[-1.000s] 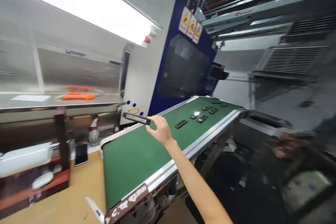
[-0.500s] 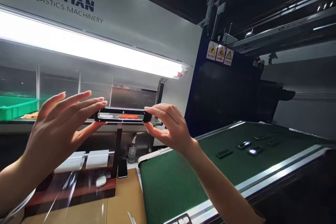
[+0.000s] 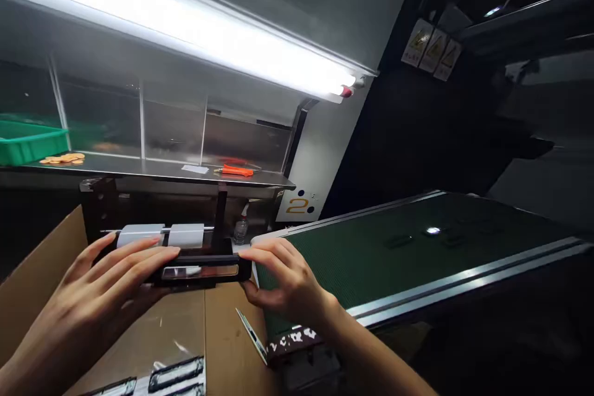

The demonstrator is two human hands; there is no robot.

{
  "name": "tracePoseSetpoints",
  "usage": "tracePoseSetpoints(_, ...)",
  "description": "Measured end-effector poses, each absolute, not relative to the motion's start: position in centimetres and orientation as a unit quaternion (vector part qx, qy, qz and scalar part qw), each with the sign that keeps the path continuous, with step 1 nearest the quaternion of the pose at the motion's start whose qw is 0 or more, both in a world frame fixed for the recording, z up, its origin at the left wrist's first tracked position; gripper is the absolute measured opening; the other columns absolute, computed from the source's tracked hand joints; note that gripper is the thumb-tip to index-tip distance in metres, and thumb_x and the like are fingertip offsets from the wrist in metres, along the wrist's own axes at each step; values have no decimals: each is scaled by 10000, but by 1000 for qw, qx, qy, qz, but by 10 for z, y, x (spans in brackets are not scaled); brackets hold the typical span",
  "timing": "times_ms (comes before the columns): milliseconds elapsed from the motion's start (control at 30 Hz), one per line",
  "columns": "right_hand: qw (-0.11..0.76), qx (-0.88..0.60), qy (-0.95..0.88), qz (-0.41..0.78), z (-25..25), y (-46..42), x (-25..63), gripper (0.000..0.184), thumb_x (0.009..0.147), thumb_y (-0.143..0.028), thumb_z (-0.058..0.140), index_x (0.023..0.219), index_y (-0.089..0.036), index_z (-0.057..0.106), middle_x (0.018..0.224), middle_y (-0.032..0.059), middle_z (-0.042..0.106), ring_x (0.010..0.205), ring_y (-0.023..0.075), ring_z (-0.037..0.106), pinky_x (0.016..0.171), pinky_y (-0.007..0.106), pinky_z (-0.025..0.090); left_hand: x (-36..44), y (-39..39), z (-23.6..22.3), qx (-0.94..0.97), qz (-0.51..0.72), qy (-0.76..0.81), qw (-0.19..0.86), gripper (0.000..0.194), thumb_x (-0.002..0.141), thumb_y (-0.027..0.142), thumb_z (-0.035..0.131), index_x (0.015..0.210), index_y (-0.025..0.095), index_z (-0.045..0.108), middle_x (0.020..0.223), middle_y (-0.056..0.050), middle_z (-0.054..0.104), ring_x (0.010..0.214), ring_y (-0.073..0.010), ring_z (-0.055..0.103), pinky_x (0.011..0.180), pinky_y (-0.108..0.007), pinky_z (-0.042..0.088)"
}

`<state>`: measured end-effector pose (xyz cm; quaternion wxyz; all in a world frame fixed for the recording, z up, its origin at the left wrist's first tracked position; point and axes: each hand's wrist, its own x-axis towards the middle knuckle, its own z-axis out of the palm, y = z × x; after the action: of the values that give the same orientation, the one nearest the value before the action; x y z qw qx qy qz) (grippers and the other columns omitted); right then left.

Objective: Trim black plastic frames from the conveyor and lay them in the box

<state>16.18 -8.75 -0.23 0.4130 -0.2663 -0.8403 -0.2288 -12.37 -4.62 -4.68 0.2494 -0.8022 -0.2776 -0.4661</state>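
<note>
In the head view, the black frame (image 3: 199,272) lies roughly level between the two hands, its window facing the camera. The left hand (image 3: 106,284) holds its left end, fingers laid over the upper edge and covering that corner. The right hand (image 3: 290,278) pinches the right end narrowly, between thumb and fingertips. Both hands are above the cardboard box (image 3: 232,337), where similar dark-rimmed parts (image 3: 176,374) lie at the bottom of the view.

White rollers (image 3: 185,235) appear right behind the frame's upper edge, leaving little visible gap there. The metal shelf (image 3: 139,167) runs beyond them, higher up. On the right, the green conveyor belt (image 3: 334,266) begins just beside the right hand, its bare near stretch giving open room before a few dim parts.
</note>
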Motion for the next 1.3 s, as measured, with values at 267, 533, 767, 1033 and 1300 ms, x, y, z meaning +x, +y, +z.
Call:
tracePoseSetpoints(267, 398, -312, -859, -85, -65, -89, 145, 382, 775, -169, 637, 1144, -186, 539, 936, 63, 669, 907, 169, 625, 811, 300, 551, -149, -61, -117, -838, -386, -360, 139, 525, 859, 474, 483, 1374, 429, 386, 1207, 82, 630, 1044, -209, 624, 1152, -386, 230)
tracePoseSetpoints(533, 414, -426, -682, 427, -105, -87, 126, 229, 699, -228, 672, 924, -208, 638, 836, 25, 653, 758, 146, 611, 719, 281, 519, -162, -52, -157, -775, -402, -432, -225, 710, 696, 643, 628, 1345, 432, 432, 1310, 57, 569, 1203, -281, 530, 1071, -411, 384)
tracePoseSetpoints(767, 320, -335, -166, 871, -162, -111, 88, 428, 620, -490, 613, 721, -75, 641, 679, 32, 607, 593, 101, 586, 603, 222, 420, -97, -71, -204, -480, -389, -293, -730, 611, 662, 617, 720, 1211, 379, 600, 1229, -75, 630, 1195, -340, 524, 974, -456, 457)
tracePoseSetpoints(1033, 298, -355, -181, 867, -201, -110, 80, 515, 635, -597, 542, 734, -98, 626, 667, 34, 597, 584, 124, 578, 603, 249, 428, -90, -69, -236, -350, -388, -309, -795, 516, 579, 534, 822, 1032, 316, 705, 1000, -63, 720, 1013, -268, 634, 892, -330, 494)
tracePoseSetpoints(1300, 300, -440, -820, 210, -190, -91, 130, 537, 837, -302, 637, 1326, -172, 455, 1289, 133, 557, 1218, 228, 471, 1033, 401, 400, -117, -83, -248, -325, -201, -291, -877, 585, 702, 660, 661, 1037, 181, 690, 699, -76, 669, 485, -131, 600, 475, -189, 405)
